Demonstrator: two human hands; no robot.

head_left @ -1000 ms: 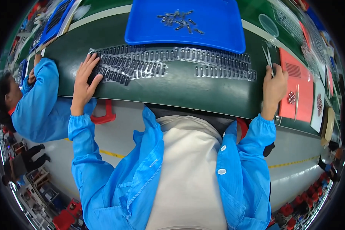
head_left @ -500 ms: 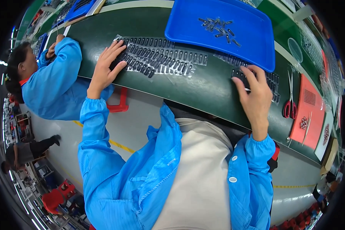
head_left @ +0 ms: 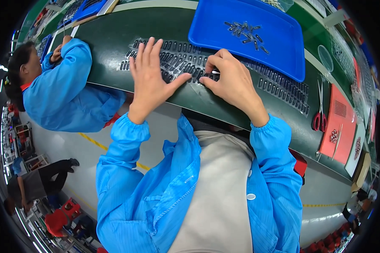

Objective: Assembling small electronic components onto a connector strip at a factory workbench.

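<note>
My left hand (head_left: pixel 150 78) lies with spread fingers on strips of small black oblong parts (head_left: pixel 173 46) in clear film, on the dark green table (head_left: pixel 114 29). Close to its thumb, my right hand (head_left: pixel 236 82) is closed over the right part of the same strips. A small white rounded tip (head_left: pixel 215 72) shows between its thumb and fingers; the rest of that thing is hidden. More film strips of black parts (head_left: pixel 283 90) lie farther right, along the near side of a blue tray (head_left: pixel 278 52).
Loose black parts (head_left: pixel 247 33) lie in the tray. At the right are red-handled scissors (head_left: pixel 319 120) and an orange-red sheet (head_left: pixel 340 114) with tweezers (head_left: pixel 338 141) and small metal bits (head_left: pixel 333 135). A co-worker in blue (head_left: pixel 59 90) sits at the left.
My right hand has moved left from the right-hand strips to the left group. My left hand has shifted right, farther over the strips. The tray has shifted slightly right.
</note>
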